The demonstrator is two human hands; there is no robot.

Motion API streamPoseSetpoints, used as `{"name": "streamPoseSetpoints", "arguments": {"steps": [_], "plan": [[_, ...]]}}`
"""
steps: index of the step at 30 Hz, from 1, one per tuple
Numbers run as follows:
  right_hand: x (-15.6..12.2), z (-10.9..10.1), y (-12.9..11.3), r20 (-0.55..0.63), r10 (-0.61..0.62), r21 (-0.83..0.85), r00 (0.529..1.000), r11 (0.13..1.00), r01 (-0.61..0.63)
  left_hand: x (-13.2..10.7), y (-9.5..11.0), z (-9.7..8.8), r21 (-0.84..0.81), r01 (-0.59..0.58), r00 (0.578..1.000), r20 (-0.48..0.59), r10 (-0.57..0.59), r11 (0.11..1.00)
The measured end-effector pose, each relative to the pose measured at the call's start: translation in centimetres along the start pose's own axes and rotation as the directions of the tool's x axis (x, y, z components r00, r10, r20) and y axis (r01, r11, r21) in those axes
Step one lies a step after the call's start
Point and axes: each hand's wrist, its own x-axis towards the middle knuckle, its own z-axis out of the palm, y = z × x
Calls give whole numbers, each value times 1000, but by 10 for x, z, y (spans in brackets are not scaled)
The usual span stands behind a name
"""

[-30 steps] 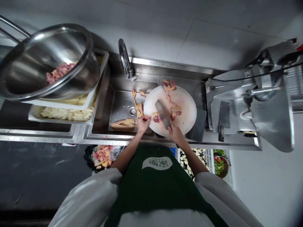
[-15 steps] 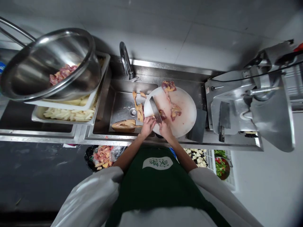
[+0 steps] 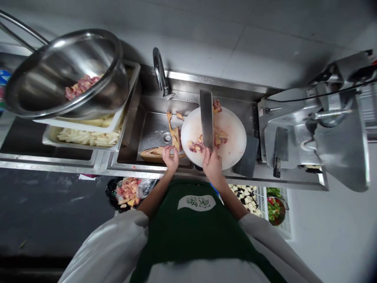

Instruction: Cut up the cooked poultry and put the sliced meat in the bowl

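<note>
- The cleaver [image 3: 206, 118] is seen in plain grey.
- The round board [image 3: 235, 135] is coloured white, faintly tinged with pink.
- The meat pieces [image 3: 196, 145] on it are mottled in dark red and yellow.
- The poultry [image 3: 151, 154] in the sink is toned yellowish tan.
- The bowl [image 3: 35, 82] is finished in shiny silver; pinkish-red meat [image 3: 81, 87] is shown inside.
- The apron [image 3: 188, 236] is coloured dark green, marked with a white leaf-shaped emblem [image 3: 196, 203] lettered in green.
- The sleeves [image 3: 112, 239] are left white.
- The diced vegetables [image 3: 246, 197] are patterned in cream and black.
</note>
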Motion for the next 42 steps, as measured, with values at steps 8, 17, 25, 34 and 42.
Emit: {"name": "streamPoseSetpoints", "arguments": {"steps": [8, 17, 25, 34, 42], "plan": [[38, 51, -11, 315, -8, -13, 949, 1000, 13, -2, -4, 38, -29, -167, 859, 487, 160, 986], [32, -15, 86, -65, 161, 191, 985, 971, -147, 13, 42, 80, -30, -302, 770, 582, 262, 953], [-69, -27, 194, -248, 472, 330, 846, 862, -384, 13, 97, 210, 168, -234, 695, 718, 44, 958], [-51, -25, 172, -127, 425, 287, 896, 881, -376, 52, 114, 165, -295, 283, 706, 708, 10, 913], [-25, -6, 87, 331, -90, 205, 939, 978, 22, 168, 123, 25, -331, 211, 832, 554, 8, 920]]}}
